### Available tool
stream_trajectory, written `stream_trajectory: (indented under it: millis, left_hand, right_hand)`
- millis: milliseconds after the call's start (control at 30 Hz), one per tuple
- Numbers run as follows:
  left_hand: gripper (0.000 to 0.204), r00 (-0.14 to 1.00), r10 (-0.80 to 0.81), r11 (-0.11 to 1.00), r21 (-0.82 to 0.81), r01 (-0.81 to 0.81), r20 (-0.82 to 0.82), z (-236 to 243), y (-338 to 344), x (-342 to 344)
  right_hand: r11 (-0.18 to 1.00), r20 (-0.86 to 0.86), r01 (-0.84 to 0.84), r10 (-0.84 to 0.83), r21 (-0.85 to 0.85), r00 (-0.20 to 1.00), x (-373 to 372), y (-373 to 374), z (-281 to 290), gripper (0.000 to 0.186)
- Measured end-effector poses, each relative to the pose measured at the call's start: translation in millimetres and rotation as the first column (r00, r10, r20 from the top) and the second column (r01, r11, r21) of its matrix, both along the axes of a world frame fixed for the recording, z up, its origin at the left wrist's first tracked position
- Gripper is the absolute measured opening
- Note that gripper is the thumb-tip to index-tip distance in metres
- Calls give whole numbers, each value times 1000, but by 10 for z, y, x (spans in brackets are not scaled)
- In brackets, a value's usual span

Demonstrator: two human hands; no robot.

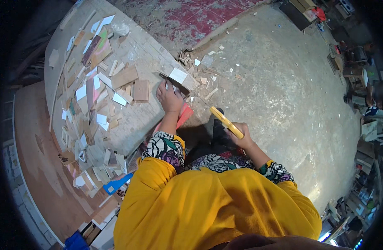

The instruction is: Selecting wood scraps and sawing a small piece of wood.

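Saw point(225, 121) is gripped in the right hand point(240, 136), while scattered offcuts point(140, 91) flank the left hand point(170, 100), hold unclear.

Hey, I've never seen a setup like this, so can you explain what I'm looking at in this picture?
There's no robot here, just a person using two bare hands. The single picture comes from a wide fisheye camera on their head, looking down, so straight edges bend near the rim. The yellow garment at the bottom is the wearer's own.

On the left is a pale table scattered with wood pieces and white pieces. The right hand grips a yellow-handled tool above the floor. The left hand is near the table's corner, by a dark strip and a pale block; its exact grip isn't clear.
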State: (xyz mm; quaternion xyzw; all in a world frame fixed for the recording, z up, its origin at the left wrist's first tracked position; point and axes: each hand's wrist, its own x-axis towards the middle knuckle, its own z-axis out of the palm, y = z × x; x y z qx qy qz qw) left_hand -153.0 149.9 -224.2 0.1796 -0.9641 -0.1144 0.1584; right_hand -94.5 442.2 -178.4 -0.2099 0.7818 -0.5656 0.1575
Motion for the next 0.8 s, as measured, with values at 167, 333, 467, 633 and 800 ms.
stream_trajectory:
  millis: [167,333,467,633,800]
  left_hand:
    - [55,1000,-13,1000,2,13,22,-3,-40,-5]
    - [69,999,-8,998,61,5,54,266,-85,-74]
    - [62,977,-109,982,173,77,182,415,-357,-218]
    - [66,675,-609,594,-325,736,416,605,-490,-322]
    - [65,586,-600,703,10,711,545,675,-599,-420]
  right_hand:
    - [975,351,163,-100,-153,931,-72,184,319,18]
    - [906,514,366,-215,-213,831,-213,568,427,26]
    - [909,439,397,-308,-125,844,-480,697,425,25]
    - [905,412,403,-319,-135,854,-803,684,519,25]
    - [957,333,275,-231,-93,914,-1024,685,581,25]
